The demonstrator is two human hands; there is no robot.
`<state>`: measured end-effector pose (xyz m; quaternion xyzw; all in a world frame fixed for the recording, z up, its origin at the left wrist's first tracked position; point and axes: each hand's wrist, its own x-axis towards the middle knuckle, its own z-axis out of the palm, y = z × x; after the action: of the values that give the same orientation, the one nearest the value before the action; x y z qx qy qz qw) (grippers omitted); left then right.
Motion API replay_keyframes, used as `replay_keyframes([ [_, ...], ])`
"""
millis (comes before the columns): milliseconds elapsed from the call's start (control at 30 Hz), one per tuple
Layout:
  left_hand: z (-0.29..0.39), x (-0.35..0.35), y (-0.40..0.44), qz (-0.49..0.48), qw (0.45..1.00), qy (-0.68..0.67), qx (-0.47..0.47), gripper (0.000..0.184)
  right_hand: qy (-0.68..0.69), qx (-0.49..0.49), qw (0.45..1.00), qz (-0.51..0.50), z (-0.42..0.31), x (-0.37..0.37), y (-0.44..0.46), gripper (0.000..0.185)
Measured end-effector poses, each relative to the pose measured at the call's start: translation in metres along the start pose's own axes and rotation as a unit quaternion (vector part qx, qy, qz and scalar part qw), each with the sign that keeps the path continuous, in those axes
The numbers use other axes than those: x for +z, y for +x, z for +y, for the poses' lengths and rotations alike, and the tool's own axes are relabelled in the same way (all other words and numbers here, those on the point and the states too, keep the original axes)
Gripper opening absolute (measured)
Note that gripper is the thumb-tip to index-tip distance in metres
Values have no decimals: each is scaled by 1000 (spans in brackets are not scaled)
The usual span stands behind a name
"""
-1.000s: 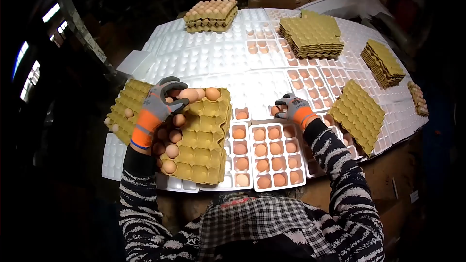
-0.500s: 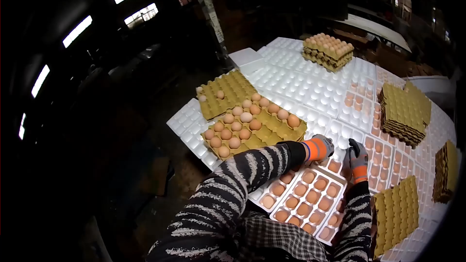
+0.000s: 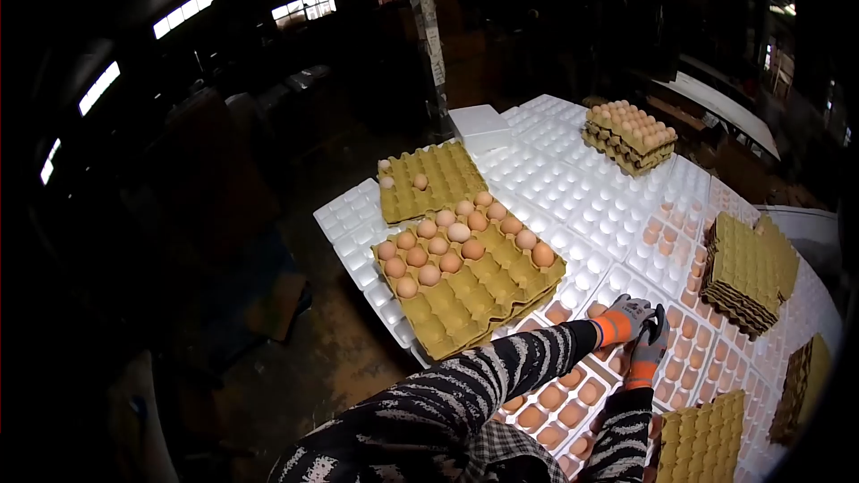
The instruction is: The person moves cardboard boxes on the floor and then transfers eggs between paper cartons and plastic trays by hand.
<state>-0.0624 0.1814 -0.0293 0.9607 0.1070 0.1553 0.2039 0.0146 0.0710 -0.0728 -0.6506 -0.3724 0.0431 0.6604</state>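
My left hand (image 3: pixel 632 317), in a grey glove with an orange cuff, reaches over a white foam egg tray (image 3: pixel 616 283) with its fingers bent downward. My right hand (image 3: pixel 650 349), gloved the same way, is right beside it, fingers curled and dark-tipped. The fingertips of the two hands nearly meet; whatever they hold is hidden. A brown egg (image 3: pixel 598 309) sits in the tray by my left hand. Nearer my body, more brown eggs (image 3: pixel 571 414) fill white trays. To the left, a yellowish pulp egg tray (image 3: pixel 483 300) holds several eggs at its far side.
Behind it lies another pulp tray (image 3: pixel 434 179) with a few eggs. A stack of full egg trays (image 3: pixel 629 136) stands at the far end. Stacked pulp trays (image 3: pixel 747 268) and another pulp tray (image 3: pixel 702 438) are on the right. A post (image 3: pixel 431 36) rises behind the table.
The view has shifted, so the table appears lower. My hands have come closer together, my right hand now next to my left. More eggs show around my left hand.
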Motion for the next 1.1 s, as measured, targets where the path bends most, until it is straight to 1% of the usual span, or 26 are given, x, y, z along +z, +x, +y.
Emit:
replay_keyframes([
  [33,1,7,-5,-31,999,40,-9,49,100,65,993,22,8,-2,0,52],
  [67,9,0,-11,-61,995,77,-18,53,113,55,992,33,2,-3,-1,51],
  [133,8,7,-9,-39,995,92,-4,55,-14,14,1000,-14,6,-9,2,50],
  [200,9,7,-15,68,989,123,45,38,2,13,1000,-22,6,-10,-3,49],
  [233,12,-4,-19,105,986,105,76,36,13,10,1000,-17,16,-13,0,50],
  [267,28,-52,-31,15,992,106,66,37,26,5,1000,-11,20,-14,2,52],
  [300,45,-102,-44,-77,990,107,55,38,96,26,995,20,1,-8,-2,49],
  [333,63,-153,-56,-166,979,107,43,39,91,27,995,21,-13,-8,-1,49],
  [400,64,-209,-80,-202,973,99,-43,41,-91,-63,994,-7,-33,-6,-1,47],
  [433,67,-252,-94,-219,967,116,-65,42,-88,-75,993,-29,-34,2,3,47],
  [467,68,-284,-98,-204,960,152,-120,37,-112,-86,989,-51,-70,27,4,48],
  [500,69,-315,-99,-239,947,160,-144,31,-27,-74,995,-60,-103,57,3,47],
  [533,39,-286,-104,-21,980,166,-108,27,-18,-126,988,-90,-138,86,5,43],
  [567,45,-316,-108,-96,969,170,-150,27,-74,-261,956,-113,-169,112,9,38],
  [600,35,-324,-118,-84,963,182,-181,28,-74,-260,953,-140,-199,137,5,37],
  [633,23,-332,-132,-73,954,195,-214,29,-62,-313,934,-160,-219,163,7,36],
  [667,6,-344,-156,-39,951,194,-236,32,-40,-284,934,-214,-225,187,7,34],
  [700,-17,-354,-179,-41,944,191,-266,35,-112,-263,916,-282,-245,204,5,33],
  [733,-31,-366,-200,-68,920,175,-344,36,-85,-225,906,-347,-250,223,3,35],
  [767,-43,-375,-224,-111,916,96,-373,35,-198,-225,877,-375,-258,239,-5,37],
  [800,-60,-364,-240,-110,915,103,-374,35,-309,-220,836,-397,-264,250,-12,39],
  [833,-81,-345,-259,-94,912,147,-371,33,-335,-267,806,-408,-257,259,-14,42],
  [933,-108,-323,-283,-56,918,186,-345,29,-361,-247,798,-415,-254,273,-8,41],
  [1000,-113,-320,-290,-38,931,174,-319,27,-263,-157,844,-440,-259,273,-3,32],
  [1067,-121,-319,-294,17,946,199,-256,23,-169,-80,896,-403,-253,270,1,30],
  [1100,-126,-316,-299,44,952,220,-208,25,1,-36,920,-390,-248,270,4,33],
])
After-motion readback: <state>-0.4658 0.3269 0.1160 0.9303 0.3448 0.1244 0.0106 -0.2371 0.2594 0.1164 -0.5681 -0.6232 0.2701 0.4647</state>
